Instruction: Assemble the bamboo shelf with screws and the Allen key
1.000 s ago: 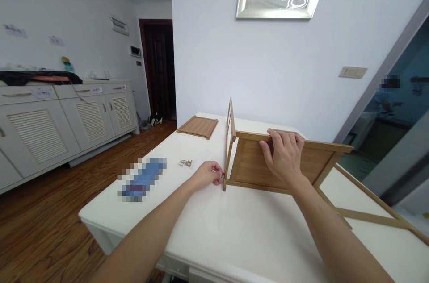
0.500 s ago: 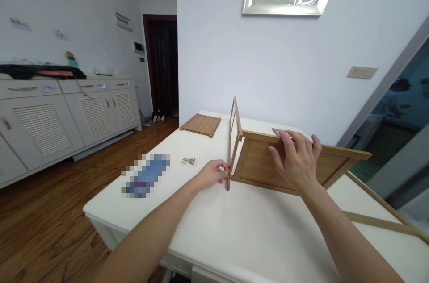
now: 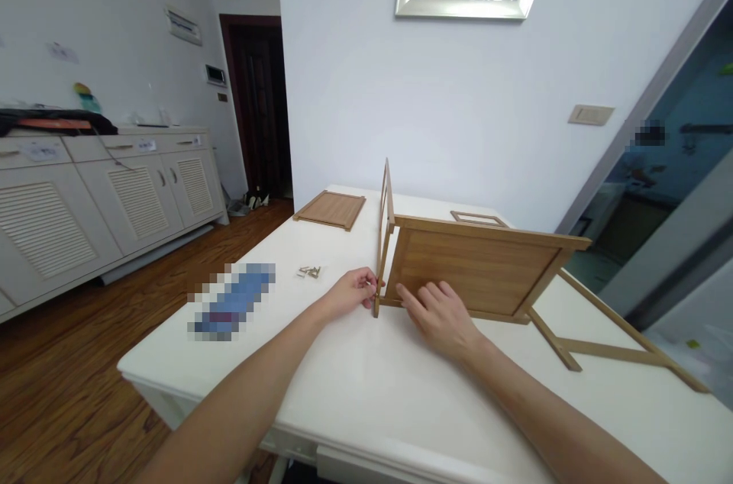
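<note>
A brown wooden panel (image 3: pixel 469 266) stands on its long edge on the white table. At its left end an upright wooden frame (image 3: pixel 385 240) meets it at an angle. My left hand (image 3: pixel 356 291) is closed at the outer lower end of that frame, fingertips pinched together against it; whatever they hold is too small to make out. My right hand (image 3: pixel 440 314) is in front of the panel's lower left part, with its fingers apart and the index finger reaching toward the bottom rail near the joint. Several small screws (image 3: pixel 311 271) lie left of my left hand.
Another wooden panel (image 3: pixel 330 209) lies flat at the table's (image 3: pixel 343 392) back left. A small wooden frame (image 3: pixel 478 218) lies behind the standing panel. Long wooden strips (image 3: pixel 612 350) form a frame on the right. A blurred blue item (image 3: pixel 234 302) lies at left.
My right hand has let go of the panel's top edge and come down to its lower left part. My left hand stays at the frame's lower end. The camera view has shifted slightly.
</note>
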Demonstrator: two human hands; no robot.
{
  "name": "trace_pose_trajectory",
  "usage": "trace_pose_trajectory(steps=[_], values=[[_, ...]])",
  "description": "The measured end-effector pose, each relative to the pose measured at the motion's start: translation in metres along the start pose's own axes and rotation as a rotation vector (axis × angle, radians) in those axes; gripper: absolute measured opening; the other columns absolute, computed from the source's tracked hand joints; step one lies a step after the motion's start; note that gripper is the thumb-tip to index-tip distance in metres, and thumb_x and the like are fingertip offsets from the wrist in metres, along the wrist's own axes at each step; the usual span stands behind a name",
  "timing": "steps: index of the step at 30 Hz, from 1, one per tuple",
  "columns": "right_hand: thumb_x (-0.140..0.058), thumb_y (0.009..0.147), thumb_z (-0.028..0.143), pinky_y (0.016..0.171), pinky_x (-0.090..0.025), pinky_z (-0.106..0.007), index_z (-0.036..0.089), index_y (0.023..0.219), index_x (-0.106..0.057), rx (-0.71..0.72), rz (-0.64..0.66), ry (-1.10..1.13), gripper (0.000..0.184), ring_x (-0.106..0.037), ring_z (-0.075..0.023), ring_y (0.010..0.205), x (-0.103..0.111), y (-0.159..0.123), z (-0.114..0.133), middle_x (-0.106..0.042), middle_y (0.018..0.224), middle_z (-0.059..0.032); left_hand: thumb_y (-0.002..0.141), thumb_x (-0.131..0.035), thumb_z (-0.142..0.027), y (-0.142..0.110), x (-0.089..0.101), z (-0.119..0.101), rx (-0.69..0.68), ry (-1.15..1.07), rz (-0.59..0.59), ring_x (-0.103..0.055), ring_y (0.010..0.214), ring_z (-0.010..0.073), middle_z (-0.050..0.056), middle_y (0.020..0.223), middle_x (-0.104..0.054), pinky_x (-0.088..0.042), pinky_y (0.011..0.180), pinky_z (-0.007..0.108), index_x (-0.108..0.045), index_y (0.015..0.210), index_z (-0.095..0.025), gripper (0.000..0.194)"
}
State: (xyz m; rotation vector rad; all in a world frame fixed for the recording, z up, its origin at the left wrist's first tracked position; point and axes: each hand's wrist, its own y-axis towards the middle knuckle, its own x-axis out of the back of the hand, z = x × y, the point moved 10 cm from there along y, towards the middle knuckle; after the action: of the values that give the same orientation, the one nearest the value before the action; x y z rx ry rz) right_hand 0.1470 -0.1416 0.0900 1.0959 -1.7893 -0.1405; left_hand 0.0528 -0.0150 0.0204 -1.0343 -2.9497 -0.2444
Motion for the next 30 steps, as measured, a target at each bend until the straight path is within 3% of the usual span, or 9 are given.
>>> trace_pose_trajectory(steps=[2, 5, 12, 20, 30], values=[[-0.047, 0.087, 0.01, 0.065, -0.032, -0.031, 0.017, 0.133, -0.052, 0.016, 0.123, 0.06, 0.046, -0.048, -0.0154, 0.065, -0.018, 0.005, 0.011, -0.056, 0.074, -0.0043, 0.078, -0.068, -0.039, 0.0, -0.001, -0.001, -0.005, 0.001, 0.003, -0.057, 0.055, 0.0091, 0.0, 0.072, -0.059, -0.048, 0.061, 0.027, -0.054, 0.082, -0.015, 0.028], [-0.046, 0.087, 0.011, 0.063, -0.033, -0.03, 0.018, 0.138, -0.045, -0.039, 0.191, 0.073, 0.051, -0.052, -0.0157, 0.066, -0.031, 0.008, 0.012, -0.059, 0.079, -0.0047, 0.078, -0.068, -0.039, 0.0, -0.002, -0.001, -0.008, 0.007, 0.013, -0.057, 0.056, 0.0092, 0.0, 0.071, -0.058, -0.047, 0.06, 0.025, -0.054, 0.082, -0.015, 0.028], [-0.039, 0.097, 0.026, 0.057, -0.034, -0.027, 0.013, 0.117, -0.054, -0.244, 0.227, 0.142, 0.029, -0.059, -0.016, 0.069, -0.041, -0.003, -0.007, -0.063, 0.084, -0.0065, 0.08, -0.065, -0.035, 0.002, -0.007, 0.005, 0.01, -0.028, 0.077, -0.055, 0.06, 0.0082, 0.002, 0.08, -0.06, -0.046, 0.06, 0.024, -0.05, 0.08, -0.017, 0.023], [-0.041, 0.094, 0.018, 0.053, -0.032, -0.025, 0.025, 0.146, -0.032, -0.134, 0.387, 0.111, 0.054, -0.059, -0.0153, 0.065, -0.053, -0.001, 0.005, -0.061, 0.086, -0.0049, 0.081, -0.064, -0.033, 0.007, -0.01, 0.004, -0.005, -0.036, 0.076, -0.055, 0.056, 0.009, -0.002, 0.064, -0.055, -0.044, 0.056, 0.022, -0.051, 0.081, -0.016, 0.021], [-0.041, 0.093, 0.019, 0.056, -0.034, -0.026, 0.02, 0.148, -0.029, -0.218, 0.316, 0.098, 0.056, -0.061, -0.0169, 0.073, -0.048, 0.0, -0.002, -0.061, 0.09, -0.0078, 0.082, -0.061, -0.025, 0.006, -0.005, 0.011, 0.077, -0.09, -0.003, -0.06, 0.056, 0.0109, 0.002, 0.07, -0.063, -0.052, 0.058, 0.027, -0.049, 0.08, -0.017, 0.015]])
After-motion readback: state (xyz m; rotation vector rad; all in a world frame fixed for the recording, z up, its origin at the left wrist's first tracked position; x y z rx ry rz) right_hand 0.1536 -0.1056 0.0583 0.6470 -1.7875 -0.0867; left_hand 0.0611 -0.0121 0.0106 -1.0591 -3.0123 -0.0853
